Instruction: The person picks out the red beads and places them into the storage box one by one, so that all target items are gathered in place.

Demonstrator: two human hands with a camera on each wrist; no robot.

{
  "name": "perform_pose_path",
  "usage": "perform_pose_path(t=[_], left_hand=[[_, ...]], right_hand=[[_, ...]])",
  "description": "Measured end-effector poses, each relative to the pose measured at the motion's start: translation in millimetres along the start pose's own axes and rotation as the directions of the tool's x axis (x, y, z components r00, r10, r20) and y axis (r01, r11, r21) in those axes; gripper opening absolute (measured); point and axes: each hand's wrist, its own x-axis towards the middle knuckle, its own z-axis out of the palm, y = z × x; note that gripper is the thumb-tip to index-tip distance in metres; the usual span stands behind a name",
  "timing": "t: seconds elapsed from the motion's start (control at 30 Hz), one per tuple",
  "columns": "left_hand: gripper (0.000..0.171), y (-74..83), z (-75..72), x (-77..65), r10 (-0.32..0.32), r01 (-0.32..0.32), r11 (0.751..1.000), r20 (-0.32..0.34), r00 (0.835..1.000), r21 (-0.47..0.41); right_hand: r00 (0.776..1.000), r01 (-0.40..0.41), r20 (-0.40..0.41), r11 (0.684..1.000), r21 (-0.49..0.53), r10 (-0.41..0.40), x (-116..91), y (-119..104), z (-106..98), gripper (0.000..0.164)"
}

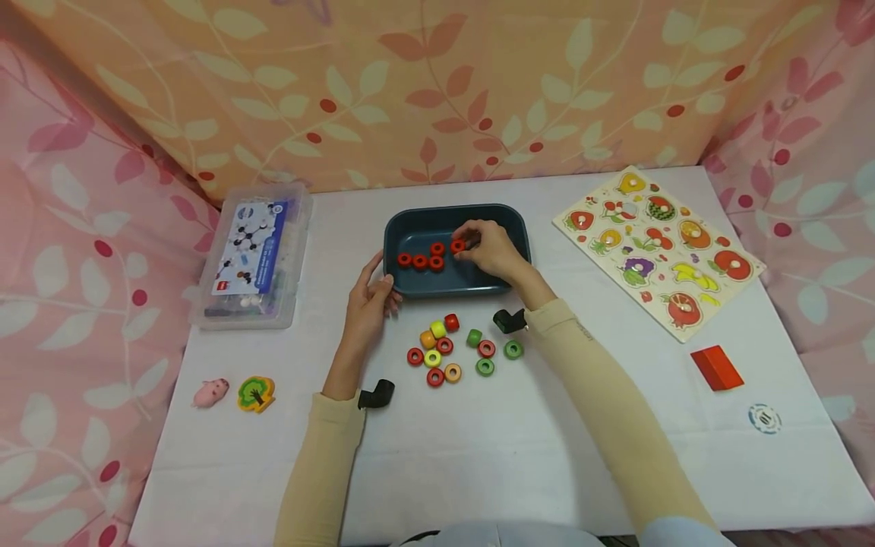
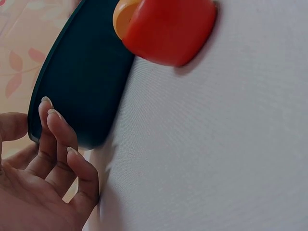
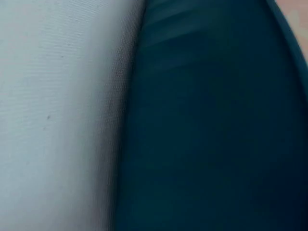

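A dark teal tray [image 1: 451, 287] stands at the back middle of the table, with several red ring beads [image 1: 420, 262] lying on its floor. My left hand [image 1: 367, 308] holds the tray at its front left corner, thumb at the rim; the left wrist view shows bent fingers [image 2: 60, 137] by the outer wall. Reaching over the tray's right part, my right hand [image 1: 494, 249] pinches a red bead [image 1: 457, 245] just at the tray floor. The right wrist view shows only the tray wall [image 3: 202, 125] and tablecloth, not the fingers.
Red, yellow, orange and green beads [image 1: 433, 358] lie scattered before the tray. A clear plastic case [image 1: 294, 258], pink pig [image 1: 210, 393] and tree piece [image 1: 256, 393] are left. Rightward lie a fruit puzzle board [image 1: 656, 251], red block [image 1: 716, 368] and round token [image 1: 764, 418].
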Motion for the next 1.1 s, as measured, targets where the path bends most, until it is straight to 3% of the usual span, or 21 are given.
perform_pose_path(t=[0.27,0.53,0.73,0.9,1.1], left_hand=[[0.051,-0.6,1.1,0.9,0.0,0.0,1.0,0.002,1.0,-0.007],[0.051,-1.7,0.5,0.9,-0.001,0.001,1.0,0.003,1.0,-0.011],[0.051,1.3,1.5,-0.5,0.001,-0.001,1.0,0.004,1.0,-0.007],[0.051,0.2,1.8,-0.2,-0.006,0.006,1.0,-0.001,1.0,0.002],[0.05,-22.7,0.6,10.1,0.001,-0.001,1.0,-0.007,1.0,-0.011]], right_hand=[[0.998,-0.03,0.059,0.999,-0.039,0.033,10.0,5.3,4.9,0.032],[0.997,0.005,0.081,0.999,-0.053,-0.001,5.1,2.4,0.8,0.038],[0.994,0.076,0.079,0.995,-0.07,-0.071,-15.4,-7.2,-5.4,0.038],[0.985,0.164,0.053,0.986,-0.025,-0.163,-40.2,-15.4,-9.6,0.036],[0.96,0.28,-0.021,0.96,0.015,-0.28,-69.5,-20.1,-6.0,0.029]])
